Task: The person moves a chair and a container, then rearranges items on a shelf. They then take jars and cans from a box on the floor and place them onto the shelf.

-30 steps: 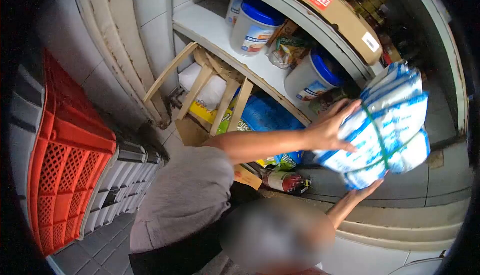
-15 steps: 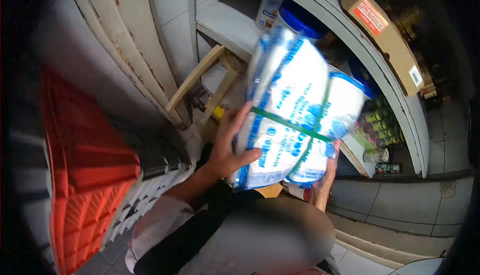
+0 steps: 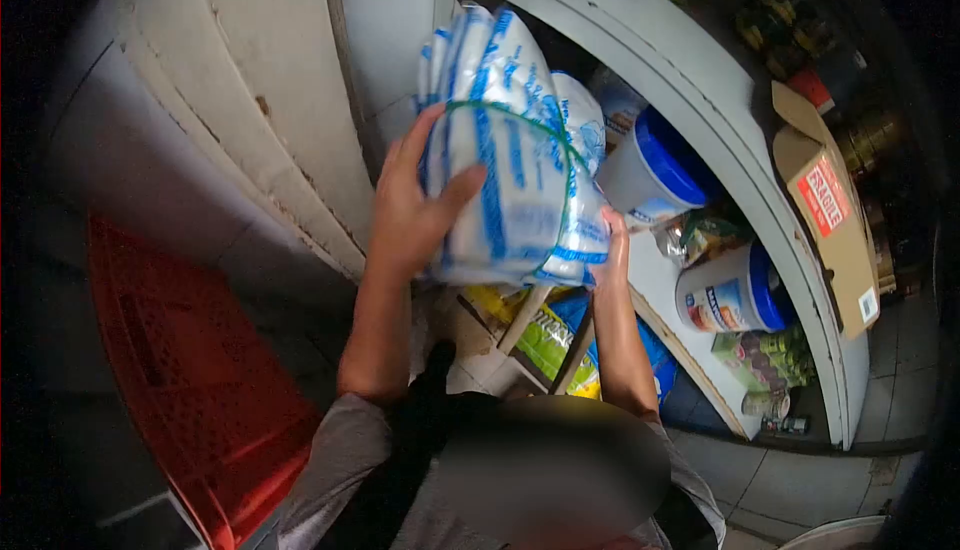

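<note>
A bundle of white plastic packets with blue print [image 3: 520, 180], tied crosswise with green string, is held up in front of the shelves. My left hand [image 3: 418, 195] grips its left side, the thumb lying across the front packet. On the lower right edge, my right hand [image 3: 612, 245] is closed round the bundle, most of its fingers hidden behind. Small print on the packets is too blurred to read. Just right of the bundle, a white tub with a blue lid [image 3: 655, 170] stands on a shelf.
A second blue-lidded tub [image 3: 725, 290] and green packs [image 3: 765, 360] are on the shelf. An open cardboard box [image 3: 830, 215] is at the right. Below are a wooden frame [image 3: 527, 318] and a green bag [image 3: 550, 345]. A red crate [image 3: 200, 380] stands at the left.
The bundle has been raised and has shifted left in view, with both hands still on it. My view has turned, showing more of the shelves and the bags below.
</note>
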Tool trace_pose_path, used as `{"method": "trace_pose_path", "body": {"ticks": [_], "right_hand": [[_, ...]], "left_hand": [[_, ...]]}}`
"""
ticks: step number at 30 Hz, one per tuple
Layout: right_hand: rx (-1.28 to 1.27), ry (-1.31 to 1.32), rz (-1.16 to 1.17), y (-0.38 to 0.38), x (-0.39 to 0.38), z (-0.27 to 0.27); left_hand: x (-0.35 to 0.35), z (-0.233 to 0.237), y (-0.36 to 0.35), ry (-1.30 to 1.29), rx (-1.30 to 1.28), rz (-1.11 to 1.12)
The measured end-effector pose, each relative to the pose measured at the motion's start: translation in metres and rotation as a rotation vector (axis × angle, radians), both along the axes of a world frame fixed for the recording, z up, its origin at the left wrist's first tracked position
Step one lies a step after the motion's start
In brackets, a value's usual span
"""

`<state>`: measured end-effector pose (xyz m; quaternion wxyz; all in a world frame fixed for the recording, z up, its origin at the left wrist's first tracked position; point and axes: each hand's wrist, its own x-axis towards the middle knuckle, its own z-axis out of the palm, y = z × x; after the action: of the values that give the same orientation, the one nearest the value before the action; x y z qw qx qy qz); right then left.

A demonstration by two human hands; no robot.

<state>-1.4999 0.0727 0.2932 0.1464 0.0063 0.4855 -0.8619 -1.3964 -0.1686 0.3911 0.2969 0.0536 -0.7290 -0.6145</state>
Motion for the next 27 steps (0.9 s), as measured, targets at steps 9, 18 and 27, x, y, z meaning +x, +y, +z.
{"method": "trace_pose_path", "body": {"ticks": [9,18,27], "right_hand": [[-0.107,-0.161,-0.091,-0.042,-0.084,-0.014],[-0.231,-0.16,-0.155,-0.086,-0.158,-0.056],[0.72,0.495,-0.286,-0.049,-0.147,-0.057]], "left_hand": [[-0.182,-0.004,-0.043,-0.011,-0.041,-0.115],[-0.216,0.0,-0.009,0.407,-0.461,0.376],[-0.17,-0.09,0.01,0.285,-0.853,0.344]]}}
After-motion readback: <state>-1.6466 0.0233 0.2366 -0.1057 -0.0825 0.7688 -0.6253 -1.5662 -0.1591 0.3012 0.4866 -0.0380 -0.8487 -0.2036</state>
